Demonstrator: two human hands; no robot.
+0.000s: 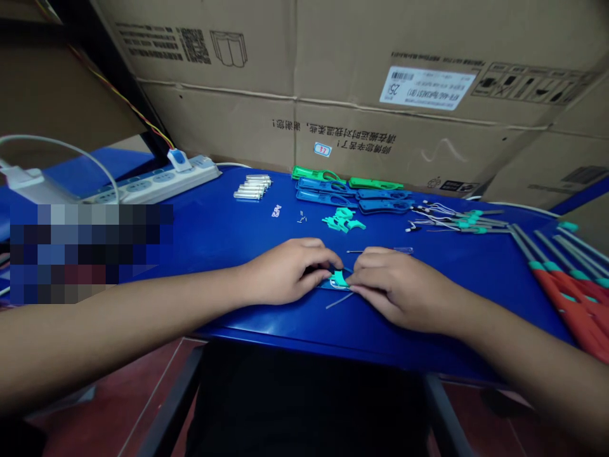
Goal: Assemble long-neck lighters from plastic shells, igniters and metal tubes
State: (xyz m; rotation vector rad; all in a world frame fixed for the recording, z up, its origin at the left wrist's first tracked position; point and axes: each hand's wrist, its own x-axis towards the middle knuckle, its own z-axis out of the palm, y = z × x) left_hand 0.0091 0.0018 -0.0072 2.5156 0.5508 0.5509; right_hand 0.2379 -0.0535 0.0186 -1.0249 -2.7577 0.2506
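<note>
Both hands rest on the blue table near its front edge. My left hand is curled, its fingertips pinched on a small teal plastic part that sits on a blue handle piece. My right hand is closed on the same part from the right. A thin metal wire pokes out below the hands. Another thin rod lies just behind them.
Behind lie loose teal parts, blue handle shells, green handle shells, clear tubes, and wired teal pieces. Red-and-teal assembled tools lie at right. A power strip sits at left. Cardboard boxes stand behind.
</note>
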